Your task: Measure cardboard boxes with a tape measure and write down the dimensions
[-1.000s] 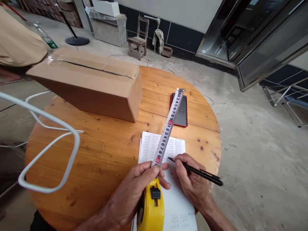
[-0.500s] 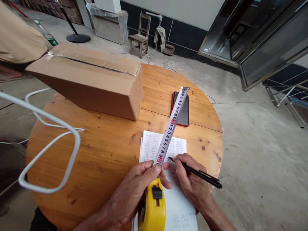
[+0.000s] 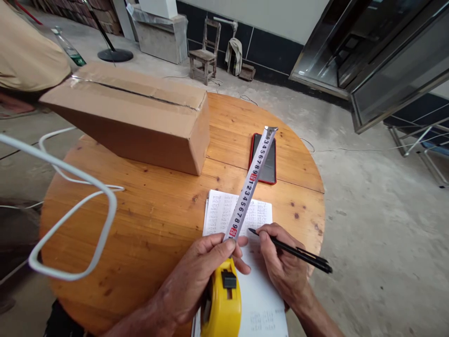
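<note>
My left hand point(image 3: 196, 276) grips a yellow tape measure point(image 3: 221, 304), thumb pressed on the blade where it leaves the case. The white blade point(image 3: 251, 180) sticks out in the air toward a red-cased phone point(image 3: 264, 158) lying on the round wooden table point(image 3: 147, 220). My right hand point(image 3: 278, 267) holds a black pen point(image 3: 294, 252) in a writing grip, its tip on a sheet of paper point(image 3: 257, 299) covered with written figures. A long taped cardboard box point(image 3: 133, 117) lies at the table's far left.
A white cable point(image 3: 70, 187) loops close to the camera on the left. Another person's beige sleeve point(image 3: 28, 51) shows at the top left, beside a plastic bottle point(image 3: 68, 47). A small wooden chair point(image 3: 205, 54) and a metal door frame point(image 3: 372, 70) stand beyond on the concrete floor.
The tape blade has swung slightly to the right and the pen has tilted a little. Both hands stay in place over the paper.
</note>
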The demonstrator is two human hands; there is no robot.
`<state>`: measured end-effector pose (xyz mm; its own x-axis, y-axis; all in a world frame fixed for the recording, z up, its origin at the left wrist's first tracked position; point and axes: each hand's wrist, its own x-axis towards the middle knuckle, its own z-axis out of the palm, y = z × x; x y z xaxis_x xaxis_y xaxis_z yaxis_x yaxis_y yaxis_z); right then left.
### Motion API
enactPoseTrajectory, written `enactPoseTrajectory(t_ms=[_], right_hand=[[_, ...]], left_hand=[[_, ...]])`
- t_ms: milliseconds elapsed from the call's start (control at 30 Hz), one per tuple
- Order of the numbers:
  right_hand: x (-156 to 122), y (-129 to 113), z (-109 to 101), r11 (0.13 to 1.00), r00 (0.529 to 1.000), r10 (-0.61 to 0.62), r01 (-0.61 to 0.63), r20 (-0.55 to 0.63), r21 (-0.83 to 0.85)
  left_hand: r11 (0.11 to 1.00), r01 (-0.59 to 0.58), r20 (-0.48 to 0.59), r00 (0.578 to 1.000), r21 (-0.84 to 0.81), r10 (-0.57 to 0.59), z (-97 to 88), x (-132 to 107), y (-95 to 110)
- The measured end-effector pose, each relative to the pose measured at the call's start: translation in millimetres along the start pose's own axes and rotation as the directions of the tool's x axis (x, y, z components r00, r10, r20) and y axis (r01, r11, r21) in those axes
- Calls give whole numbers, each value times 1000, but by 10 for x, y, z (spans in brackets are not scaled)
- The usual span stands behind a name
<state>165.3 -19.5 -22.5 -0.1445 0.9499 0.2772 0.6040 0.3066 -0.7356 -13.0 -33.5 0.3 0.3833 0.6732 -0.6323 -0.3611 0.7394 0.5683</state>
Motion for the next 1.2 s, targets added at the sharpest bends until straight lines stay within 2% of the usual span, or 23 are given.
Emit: enactPoseTrajectory(t_ms=[433, 700, 933, 1200], right_hand=[[20, -12, 21, 998, 999, -34, 34, 7, -60], [6, -23, 1, 1000, 1000, -1, 2, 9, -29], [20, -17, 6, 999, 1000, -22, 22, 4, -29], [-44, 25, -27, 998, 997, 68, -68, -44, -14]], left_hand=[[1000, -9, -2, 1000, 28, 9, 0, 5, 16], [1000, -4, -2, 1000, 30, 4, -3, -6, 17], [999, -10, -2, 1000, 45, 10, -17, -7, 9], [1000, 4, 9, 1000, 3, -4, -12, 8, -5]])
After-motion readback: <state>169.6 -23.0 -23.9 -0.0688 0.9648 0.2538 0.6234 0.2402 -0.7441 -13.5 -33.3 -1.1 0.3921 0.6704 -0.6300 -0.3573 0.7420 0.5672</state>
